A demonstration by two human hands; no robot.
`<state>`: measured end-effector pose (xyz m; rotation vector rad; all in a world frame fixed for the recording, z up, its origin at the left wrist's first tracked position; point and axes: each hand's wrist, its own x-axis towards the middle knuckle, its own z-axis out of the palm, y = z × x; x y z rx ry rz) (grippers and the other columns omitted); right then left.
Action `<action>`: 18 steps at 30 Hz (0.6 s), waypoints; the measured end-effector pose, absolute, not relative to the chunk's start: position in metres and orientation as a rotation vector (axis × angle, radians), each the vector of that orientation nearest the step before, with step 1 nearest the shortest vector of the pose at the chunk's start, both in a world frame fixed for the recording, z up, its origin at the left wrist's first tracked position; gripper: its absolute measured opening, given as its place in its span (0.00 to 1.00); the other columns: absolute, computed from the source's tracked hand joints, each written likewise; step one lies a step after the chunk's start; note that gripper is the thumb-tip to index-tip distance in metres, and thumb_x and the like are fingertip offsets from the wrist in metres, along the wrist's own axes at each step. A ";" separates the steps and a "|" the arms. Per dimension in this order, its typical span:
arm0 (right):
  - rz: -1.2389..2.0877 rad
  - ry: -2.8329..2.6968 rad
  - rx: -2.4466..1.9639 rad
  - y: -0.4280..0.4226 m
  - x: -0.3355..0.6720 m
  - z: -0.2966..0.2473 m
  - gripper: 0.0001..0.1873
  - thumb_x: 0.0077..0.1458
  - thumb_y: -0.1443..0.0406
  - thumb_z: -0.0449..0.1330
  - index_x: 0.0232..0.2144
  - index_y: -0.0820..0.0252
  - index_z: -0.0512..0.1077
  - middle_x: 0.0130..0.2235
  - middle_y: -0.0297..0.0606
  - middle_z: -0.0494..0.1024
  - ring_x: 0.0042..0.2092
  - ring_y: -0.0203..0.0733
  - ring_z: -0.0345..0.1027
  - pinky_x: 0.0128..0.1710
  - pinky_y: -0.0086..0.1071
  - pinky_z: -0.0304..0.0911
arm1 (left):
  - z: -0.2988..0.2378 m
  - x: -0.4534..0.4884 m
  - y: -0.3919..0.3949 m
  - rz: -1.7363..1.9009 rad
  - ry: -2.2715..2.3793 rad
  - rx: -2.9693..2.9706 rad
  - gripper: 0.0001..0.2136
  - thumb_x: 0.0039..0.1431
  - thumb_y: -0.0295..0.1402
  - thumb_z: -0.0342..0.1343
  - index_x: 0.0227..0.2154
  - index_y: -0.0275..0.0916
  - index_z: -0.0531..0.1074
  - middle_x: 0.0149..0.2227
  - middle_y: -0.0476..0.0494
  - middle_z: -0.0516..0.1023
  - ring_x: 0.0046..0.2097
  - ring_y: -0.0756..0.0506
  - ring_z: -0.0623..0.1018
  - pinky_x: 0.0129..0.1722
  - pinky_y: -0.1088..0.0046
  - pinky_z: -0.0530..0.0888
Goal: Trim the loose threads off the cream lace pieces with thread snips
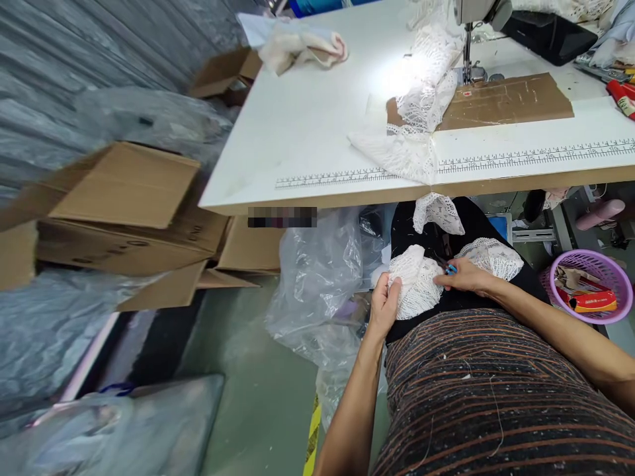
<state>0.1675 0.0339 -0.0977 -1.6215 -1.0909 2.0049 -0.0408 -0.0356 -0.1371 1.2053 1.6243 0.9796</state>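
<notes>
While a brown cardboard box with raised flaps [124, 192] stands at far left, a beige cloth bundle [302, 49] lies on a white worktable [297, 125], above a crumpled clear plastic bag [317, 264]. Seated at the table, a person pinches a bunched piece of white openwork lace [417, 287] over the lap, the left hand [384, 305] closed on its edge, thumb on top. Above it, more white lace lies in a strip on the tabletop [397, 153], meeting at the table's edge a small scalloped lace flap [437, 213] that hangs down. Beside the bunched piece, the right hand [465, 274] is closed around small blue-handled snips [450, 269]; how far the blades are parted cannot be told. A further white lace piece [491, 256] rests on the right thigh, beyond that hand. Work appears partway along: lace on the lap seems to be past the grey-white sewing machine [479, 12], while the strip beside the needle looks unseparated from the hanging flap. Whether the bunched piece has been cut is unclear. A purple plastic basket [590, 317] stands at far right.
</notes>
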 end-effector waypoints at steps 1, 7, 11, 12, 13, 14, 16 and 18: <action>2.025 -1.092 -1.610 0.033 0.167 -0.097 0.15 0.44 0.75 0.67 0.16 0.61 0.65 0.12 0.24 0.64 0.17 0.27 0.51 0.16 0.22 0.44 | -0.138 -0.041 -0.036 0.993 1.632 1.213 0.14 0.62 0.47 0.51 0.31 0.42 0.67 0.27 0.52 0.67 0.32 0.48 0.69 0.36 0.74 0.68; 2.133 -0.961 -1.537 0.045 0.154 -0.078 0.18 0.59 0.70 0.58 0.17 0.62 0.67 0.15 0.28 0.66 0.16 0.26 0.49 0.14 0.22 0.40 | -0.138 -0.041 -0.037 1.015 1.659 1.299 0.12 0.62 0.45 0.51 0.32 0.41 0.69 0.27 0.52 0.69 0.29 0.49 0.69 0.33 0.75 0.68; 2.144 -0.867 -1.496 0.053 0.143 -0.071 0.19 0.63 0.71 0.53 0.19 0.64 0.67 0.17 0.33 0.71 0.16 0.25 0.52 0.14 0.21 0.42 | -0.137 -0.039 -0.040 0.982 1.647 1.457 0.15 0.55 0.46 0.59 0.39 0.40 0.70 0.34 0.48 0.74 0.36 0.46 0.74 0.40 0.70 0.72; 2.138 -0.857 -1.488 0.053 0.142 -0.071 0.19 0.63 0.71 0.53 0.20 0.64 0.67 0.18 0.33 0.72 0.16 0.25 0.52 0.14 0.21 0.42 | -0.139 -0.038 -0.041 0.968 1.648 1.569 0.19 0.50 0.46 0.63 0.40 0.39 0.70 0.38 0.46 0.75 0.40 0.44 0.75 0.43 0.67 0.73; 2.132 -0.852 -1.480 0.053 0.143 -0.071 0.18 0.63 0.72 0.53 0.21 0.64 0.68 0.18 0.34 0.74 0.16 0.25 0.53 0.14 0.21 0.42 | -0.141 -0.037 -0.042 0.948 1.649 1.704 0.23 0.46 0.45 0.67 0.42 0.39 0.69 0.40 0.43 0.75 0.44 0.41 0.76 0.46 0.64 0.73; 2.125 -0.853 -1.476 0.051 0.145 -0.072 0.17 0.63 0.72 0.53 0.21 0.64 0.68 0.19 0.35 0.75 0.16 0.25 0.53 0.14 0.21 0.43 | -0.143 -0.036 -0.043 0.923 1.652 1.844 0.26 0.43 0.44 0.69 0.42 0.39 0.69 0.42 0.41 0.75 0.46 0.39 0.76 0.47 0.62 0.74; 2.109 -0.874 -1.476 0.045 0.152 -0.073 0.16 0.63 0.72 0.53 0.22 0.63 0.68 0.20 0.35 0.77 0.15 0.25 0.54 0.13 0.21 0.42 | -0.146 -0.035 -0.045 0.886 1.644 2.069 0.22 0.46 0.40 0.69 0.42 0.39 0.70 0.43 0.40 0.74 0.47 0.38 0.76 0.46 0.61 0.76; 2.105 -0.912 -1.483 0.037 0.164 -0.074 0.14 0.61 0.72 0.55 0.22 0.62 0.67 0.20 0.34 0.78 0.14 0.25 0.54 0.13 0.21 0.42 | -0.145 -0.036 -0.047 0.869 1.578 2.232 0.12 0.55 0.33 0.63 0.43 0.40 0.72 0.43 0.40 0.75 0.46 0.40 0.78 0.44 0.64 0.77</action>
